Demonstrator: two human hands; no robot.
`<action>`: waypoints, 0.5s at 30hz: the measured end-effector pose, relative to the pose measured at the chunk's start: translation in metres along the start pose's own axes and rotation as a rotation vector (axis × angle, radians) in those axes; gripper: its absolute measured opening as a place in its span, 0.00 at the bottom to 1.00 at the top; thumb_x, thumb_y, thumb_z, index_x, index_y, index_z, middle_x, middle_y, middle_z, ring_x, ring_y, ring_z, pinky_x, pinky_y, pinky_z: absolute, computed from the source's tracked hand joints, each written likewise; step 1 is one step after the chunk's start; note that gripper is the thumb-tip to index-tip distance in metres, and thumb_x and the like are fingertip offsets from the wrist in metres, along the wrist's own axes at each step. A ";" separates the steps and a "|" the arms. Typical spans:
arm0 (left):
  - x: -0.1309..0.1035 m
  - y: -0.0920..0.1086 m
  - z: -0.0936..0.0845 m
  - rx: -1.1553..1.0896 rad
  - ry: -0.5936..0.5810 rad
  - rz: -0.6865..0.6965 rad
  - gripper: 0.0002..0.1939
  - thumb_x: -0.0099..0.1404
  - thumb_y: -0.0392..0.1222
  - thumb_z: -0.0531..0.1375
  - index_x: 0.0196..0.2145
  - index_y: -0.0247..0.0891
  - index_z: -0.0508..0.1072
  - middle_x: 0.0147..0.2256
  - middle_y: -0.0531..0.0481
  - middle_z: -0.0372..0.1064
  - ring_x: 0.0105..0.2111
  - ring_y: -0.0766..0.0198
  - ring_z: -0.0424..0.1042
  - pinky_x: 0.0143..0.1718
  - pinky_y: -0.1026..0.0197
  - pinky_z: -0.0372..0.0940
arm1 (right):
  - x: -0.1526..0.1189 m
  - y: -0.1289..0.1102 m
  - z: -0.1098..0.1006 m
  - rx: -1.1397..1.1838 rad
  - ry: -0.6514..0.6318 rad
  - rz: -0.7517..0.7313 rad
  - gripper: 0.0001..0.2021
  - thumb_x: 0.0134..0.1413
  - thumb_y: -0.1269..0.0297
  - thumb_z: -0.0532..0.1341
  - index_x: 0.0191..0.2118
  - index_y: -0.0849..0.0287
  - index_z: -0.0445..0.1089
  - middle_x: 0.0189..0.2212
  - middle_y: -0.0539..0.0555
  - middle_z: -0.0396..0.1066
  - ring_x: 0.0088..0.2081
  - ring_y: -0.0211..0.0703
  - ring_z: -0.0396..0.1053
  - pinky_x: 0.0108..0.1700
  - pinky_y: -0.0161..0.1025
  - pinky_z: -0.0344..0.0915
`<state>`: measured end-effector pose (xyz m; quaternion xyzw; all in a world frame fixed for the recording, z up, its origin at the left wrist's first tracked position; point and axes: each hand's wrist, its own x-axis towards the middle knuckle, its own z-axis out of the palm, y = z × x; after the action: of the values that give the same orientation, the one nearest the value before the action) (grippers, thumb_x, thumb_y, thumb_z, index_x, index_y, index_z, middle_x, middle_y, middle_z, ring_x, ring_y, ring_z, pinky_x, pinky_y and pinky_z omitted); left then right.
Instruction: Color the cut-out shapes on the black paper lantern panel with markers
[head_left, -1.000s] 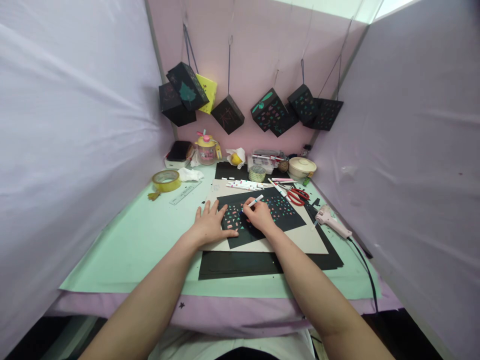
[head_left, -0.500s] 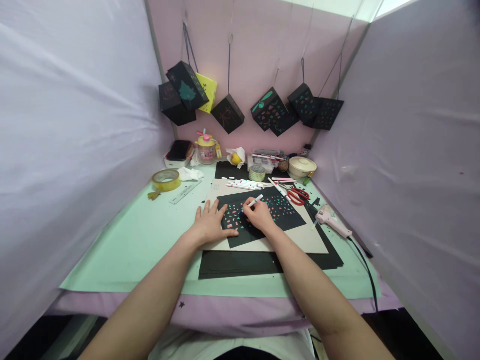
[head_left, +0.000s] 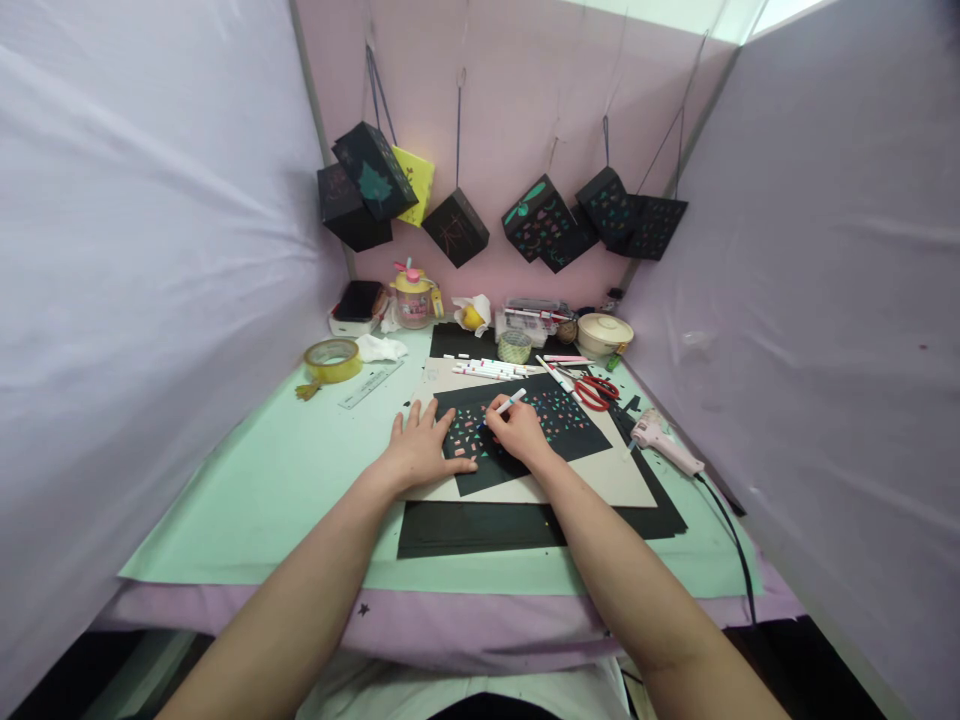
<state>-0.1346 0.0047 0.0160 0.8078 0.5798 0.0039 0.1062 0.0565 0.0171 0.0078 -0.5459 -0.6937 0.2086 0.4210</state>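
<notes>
A black sheet [head_left: 495, 476] with many small coloured shapes lies tilted on a light grey board [head_left: 626, 487]. My left hand [head_left: 420, 450] rests flat with its fingers spread, over the sheet's left edge and the board. Between the fingers of my right hand [head_left: 519, 428] is a white marker [head_left: 513, 400], its tip down at the middle of the sheet. The fingers hide part of the marker and some shapes. Behind the sheet, several white markers [head_left: 491, 369] lie side by side on the board.
Red-handled scissors [head_left: 597, 392] and a pink glue gun [head_left: 664, 445] with a black cord lie at the right. Yellow tape [head_left: 333, 361] and a ruler [head_left: 373, 384] are at the left. Along the back stand a drink bottle [head_left: 413, 300] and a lidded bowl [head_left: 604, 333]. Black boxes [head_left: 456, 228] hang above.
</notes>
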 end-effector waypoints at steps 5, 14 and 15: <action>-0.001 0.002 -0.002 -0.001 -0.009 -0.008 0.55 0.48 0.78 0.51 0.66 0.43 0.45 0.67 0.43 0.30 0.65 0.40 0.27 0.60 0.38 0.33 | 0.000 0.001 0.000 0.007 -0.006 0.009 0.09 0.51 0.60 0.54 0.25 0.57 0.66 0.16 0.45 0.62 0.21 0.35 0.61 0.25 0.30 0.57; 0.000 0.001 -0.001 0.001 -0.004 -0.008 0.55 0.48 0.78 0.51 0.66 0.44 0.45 0.67 0.43 0.30 0.65 0.40 0.27 0.60 0.38 0.34 | 0.000 0.003 0.001 0.009 -0.010 0.011 0.10 0.52 0.59 0.54 0.26 0.57 0.66 0.16 0.45 0.62 0.20 0.35 0.61 0.26 0.31 0.59; 0.000 0.001 0.000 0.000 -0.006 -0.008 0.56 0.48 0.78 0.51 0.66 0.44 0.45 0.67 0.43 0.30 0.65 0.40 0.27 0.60 0.38 0.34 | 0.000 0.003 0.001 0.008 -0.007 0.008 0.10 0.52 0.59 0.54 0.26 0.57 0.66 0.16 0.45 0.62 0.20 0.35 0.61 0.26 0.31 0.59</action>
<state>-0.1339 0.0045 0.0164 0.8055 0.5827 0.0010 0.1079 0.0571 0.0182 0.0053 -0.5463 -0.6919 0.2151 0.4201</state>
